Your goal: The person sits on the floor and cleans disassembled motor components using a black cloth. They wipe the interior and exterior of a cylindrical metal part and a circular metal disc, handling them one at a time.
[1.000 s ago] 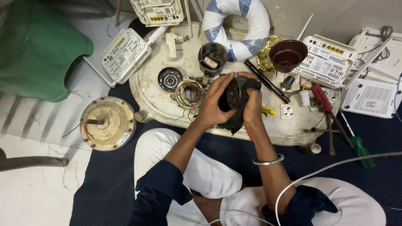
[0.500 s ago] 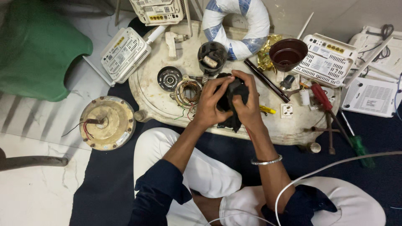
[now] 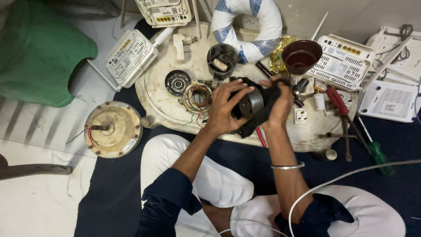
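The black motor housing (image 3: 250, 105), a round dark part with a grey face turned toward the camera, is held up just above the cream oval tray (image 3: 153, 96), between the two hands; a black cloth (image 3: 263, 118) is wrapped about its right side and hangs below it. The left hand (image 3: 226, 107) grasps the housing from the left, fingers spread and curled over its rim; the right hand (image 3: 280, 103) is clenched on the cloth and presses it against the part, so the step in hand looks like wiping or rubbing the housing clean while turning it. By that reading the next move calls for a firm left grip to keep the round part from slipping, and a fresh fold of cloth brought round to the face not yet covered.

Just left of the housing on the tray lies a copper-wound stator (image 3: 197, 97) with loose coloured wires; beyond it a round bearing plate (image 3: 177, 82); behind, a black cup of small parts (image 3: 222, 59). To the right stand a brown bowl (image 3: 301, 56) and a red-handled screwdriver (image 3: 337, 100); a white socket (image 3: 300, 116) lies near the right wrist. White routers (image 3: 131, 57) ring the tray; a round cream fan motor cover (image 3: 113, 129) sits on the floor to the left, well apart.
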